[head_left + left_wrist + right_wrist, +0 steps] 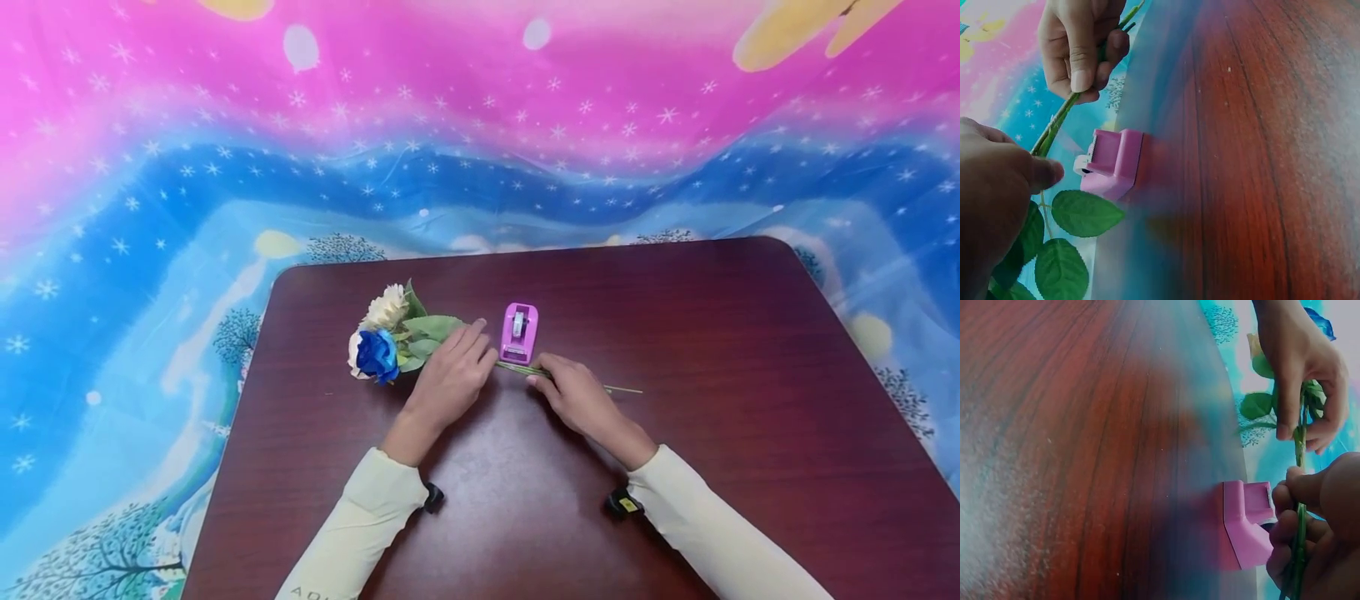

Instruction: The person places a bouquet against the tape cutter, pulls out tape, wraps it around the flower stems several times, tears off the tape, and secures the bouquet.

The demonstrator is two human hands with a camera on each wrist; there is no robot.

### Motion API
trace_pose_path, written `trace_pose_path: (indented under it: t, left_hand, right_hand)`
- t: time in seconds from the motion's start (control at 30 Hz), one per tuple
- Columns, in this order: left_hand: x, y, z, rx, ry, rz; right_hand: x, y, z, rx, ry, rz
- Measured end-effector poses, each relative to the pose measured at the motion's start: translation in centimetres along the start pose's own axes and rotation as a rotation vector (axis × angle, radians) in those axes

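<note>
A small bunch of artificial flowers lies across the space between my hands, with a blue rose (377, 354), a cream flower (386, 307) and green leaves (431, 327) at its left end. My left hand (452, 368) grips the green stems (1300, 453) just below the leaves. Farther down, my right hand (579, 398) pinches the same stems between thumb and fingers, their thin ends poking out to the right. Just beyond the stems stands a pink tape dispenser (519, 333). In the left wrist view, a faint clear strip shows between stems and dispenser.
Everything is on a dark reddish-brown wooden table (720, 333) with rounded far corners. Behind it hangs a pink and blue cloth (465, 108) printed with snowflakes and trees. Black wrist cameras (622, 503) sit at both cream sleeves (697, 508).
</note>
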State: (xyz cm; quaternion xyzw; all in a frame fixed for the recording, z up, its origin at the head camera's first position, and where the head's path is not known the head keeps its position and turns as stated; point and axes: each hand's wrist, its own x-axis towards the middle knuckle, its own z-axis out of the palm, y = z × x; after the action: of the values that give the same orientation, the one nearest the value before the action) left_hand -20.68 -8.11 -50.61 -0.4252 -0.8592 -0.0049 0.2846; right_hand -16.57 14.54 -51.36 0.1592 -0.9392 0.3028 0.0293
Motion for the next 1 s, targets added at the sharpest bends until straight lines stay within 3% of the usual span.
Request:
trace_pose_path:
  t: [0.27, 0.4, 0.6, 0.8, 1.0]
  left_hand:
    - [0.3, 0.4, 0.3, 0.019, 0.000, 0.044]
    - [0.6, 0.4, 0.3, 0.042, -0.018, 0.033]
    - [0.8, 0.2, 0.3, -0.002, -0.039, 0.006]
    - [1.2, 0.1, 0.4, -0.016, -0.016, 0.002]
    - [1.5, 0.1, 0.2, -0.016, 0.004, -0.014]
  right_hand:
    - [-0.3, 0.0, -0.2, -0.122, 0.062, -0.027]
    - [-0.3, 0.1, -0.4, -0.151, 0.096, -0.064]
    - [-0.3, 0.2, -0.4, -0.186, 0.121, -0.086]
    - [-0.3, 0.0, -0.4, -0.205, 0.132, -0.057]
    - [-0.2, -0.3, -0.6, -0.143, 0.064, 0.029]
